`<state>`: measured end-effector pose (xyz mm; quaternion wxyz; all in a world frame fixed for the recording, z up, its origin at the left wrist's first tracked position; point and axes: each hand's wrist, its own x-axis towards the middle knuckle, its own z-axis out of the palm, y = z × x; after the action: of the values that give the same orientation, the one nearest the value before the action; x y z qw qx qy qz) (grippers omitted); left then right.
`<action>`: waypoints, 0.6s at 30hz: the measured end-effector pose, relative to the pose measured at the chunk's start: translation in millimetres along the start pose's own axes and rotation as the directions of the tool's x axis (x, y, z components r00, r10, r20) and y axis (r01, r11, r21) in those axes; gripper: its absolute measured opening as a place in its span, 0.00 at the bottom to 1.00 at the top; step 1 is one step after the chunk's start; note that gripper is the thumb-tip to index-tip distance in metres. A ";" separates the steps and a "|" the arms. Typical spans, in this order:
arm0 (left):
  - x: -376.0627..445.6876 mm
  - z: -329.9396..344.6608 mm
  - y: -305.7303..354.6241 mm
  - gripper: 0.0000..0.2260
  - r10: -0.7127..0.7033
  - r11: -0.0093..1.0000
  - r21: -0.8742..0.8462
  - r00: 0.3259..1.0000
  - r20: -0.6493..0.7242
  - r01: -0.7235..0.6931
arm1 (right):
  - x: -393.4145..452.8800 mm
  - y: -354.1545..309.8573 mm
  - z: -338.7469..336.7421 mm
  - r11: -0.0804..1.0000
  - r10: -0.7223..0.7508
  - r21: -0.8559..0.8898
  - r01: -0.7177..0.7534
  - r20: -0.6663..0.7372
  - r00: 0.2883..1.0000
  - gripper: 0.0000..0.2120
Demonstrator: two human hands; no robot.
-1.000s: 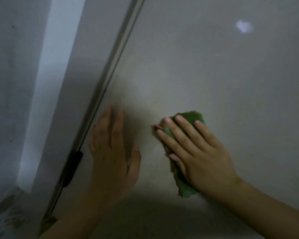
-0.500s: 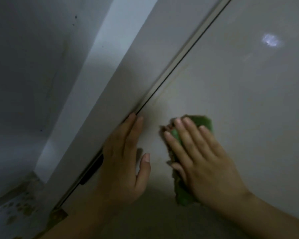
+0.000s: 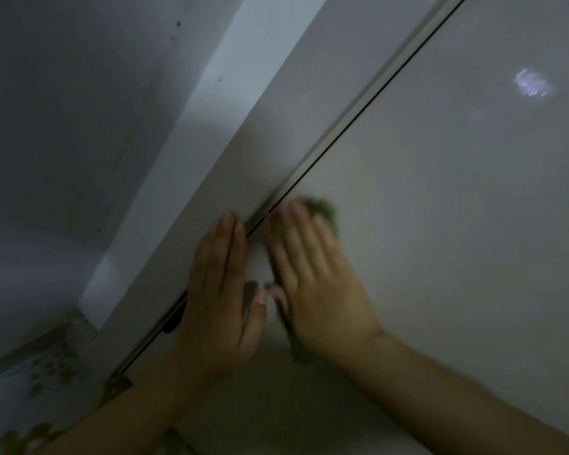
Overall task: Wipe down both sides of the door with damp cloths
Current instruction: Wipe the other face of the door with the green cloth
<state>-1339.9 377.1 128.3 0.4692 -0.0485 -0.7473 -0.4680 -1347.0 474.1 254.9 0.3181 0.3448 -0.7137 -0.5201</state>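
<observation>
Straight fingers of the right hand press a green cloth flat against the door, its edge showing past the fingertips beside the dark gap at the frame. Left hand lies flat, fingers together, over that gap, its thumb just beside the cloth

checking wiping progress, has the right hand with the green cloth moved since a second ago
Yes. The right hand has slid the green cloth left across the door, toward the dark gap at the door's edge, nearly reaching it.
</observation>
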 end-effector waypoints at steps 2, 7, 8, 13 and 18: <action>-1.8 -2.6 -2.5 0.30 -0.018 1.000 -0.006 0.999 0.043 0.019 | -29.0 -8.5 3.2 0.989 -0.147 -0.011 0.148 0.064 0.987 0.28; -1.7 -11.6 -11.8 0.31 -0.032 0.999 0.022 0.996 0.086 0.030 | -46.5 19.2 0.3 0.994 -0.026 0.110 0.026 -0.001 1.000 0.27; -2.0 -12.7 -14.5 0.31 -0.044 0.999 0.030 0.996 0.080 0.042 | -40.4 17.8 -1.5 0.993 0.029 0.111 -0.029 0.002 1.000 0.27; -11.1 -8.0 -21.1 0.31 -0.067 0.997 0.053 0.995 0.075 0.063 | 2.5 -31.8 3.6 0.997 0.040 0.075 -0.037 -0.042 0.998 0.29; -16.5 -11.5 -27.2 0.30 -0.026 0.998 0.059 0.993 0.113 0.020 | -57.2 -66.5 21.3 0.972 -0.224 0.094 0.215 0.103 0.969 0.30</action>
<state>-1337.1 359.4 99.6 0.4217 -0.0528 -0.7864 -0.4483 -1321.6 517.6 180.0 0.2033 0.4048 -0.7086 -0.5410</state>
